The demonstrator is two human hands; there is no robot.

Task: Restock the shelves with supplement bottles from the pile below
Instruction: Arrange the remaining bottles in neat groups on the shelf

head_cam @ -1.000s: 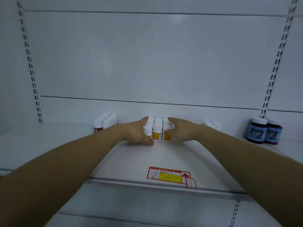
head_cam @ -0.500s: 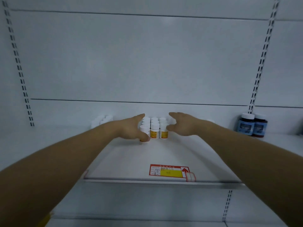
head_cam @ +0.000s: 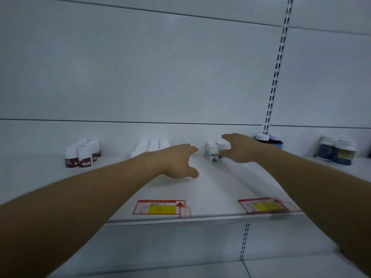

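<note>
On the white shelf point(head_cam: 216, 187) stand small groups of supplement bottles. A cluster of white-capped bottles point(head_cam: 153, 145) sits just behind my left wrist. My left hand point(head_cam: 179, 162) hovers over the shelf, fingers spread, holding nothing. To its right stand a few white bottles with green labels point(head_cam: 213, 153). My right hand point(head_cam: 240, 149) is at their right side with thumb and fingers spread apart; whether it touches them is unclear in the blur. The pile below is out of view.
Red-labelled bottles point(head_cam: 81, 154) stand at the left. Dark blue-labelled bottles point(head_cam: 270, 139) sit behind my right hand, and more jars point(head_cam: 337, 151) at the far right. Two red-yellow price tags point(head_cam: 160, 207) point(head_cam: 265, 205) lie at the shelf's front edge.
Both hands have left the orange-labelled white bottles and moved right towards the green-labelled ones. The view has swung right and closer.
</note>
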